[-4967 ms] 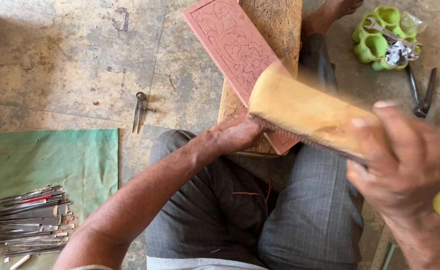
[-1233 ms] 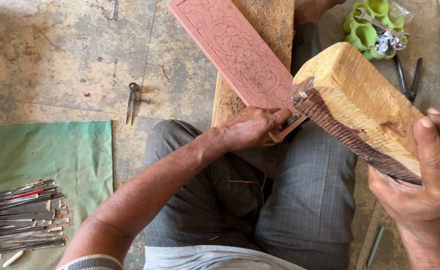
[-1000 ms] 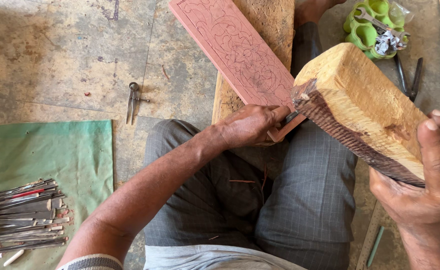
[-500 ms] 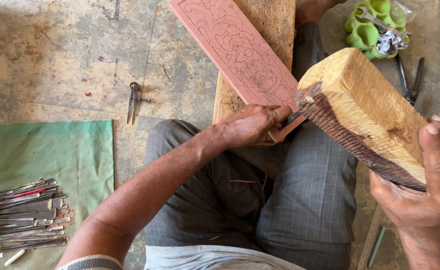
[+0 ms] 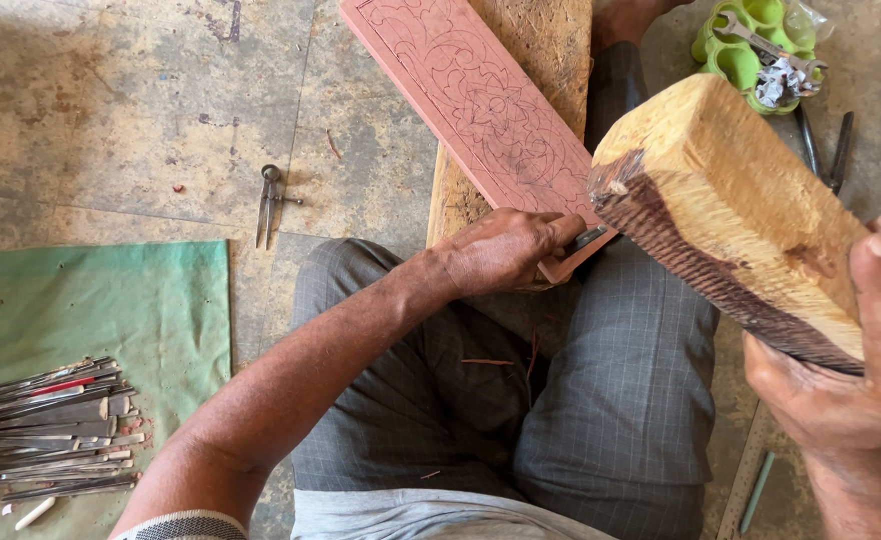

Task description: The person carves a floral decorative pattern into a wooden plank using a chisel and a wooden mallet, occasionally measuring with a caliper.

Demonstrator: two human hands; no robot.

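Note:
My left hand [image 5: 505,250] is closed around a small metal chisel [image 5: 586,238], its tip at the near end of a reddish wooden panel [image 5: 470,95] with a drawn floral pattern. The panel lies on a rough wooden plank [image 5: 540,40] that runs away from my lap. My right hand [image 5: 845,380] grips a thick, pale block of wood [image 5: 730,215] with a dark rough side. The block is raised, and its far end hangs just over the chisel's head.
A green cloth [image 5: 90,330] on the concrete floor at the left holds several metal carving tools [image 5: 55,430]. A pair of metal dividers [image 5: 268,200] lies on the floor. A green tray [image 5: 750,45] with a wrench sits at the upper right, dark tools [image 5: 825,145] beside it.
Five seconds ago the block was lifted high and blurred. Over the last second it has come down slightly toward the chisel; my left hand has stayed on the panel's end.

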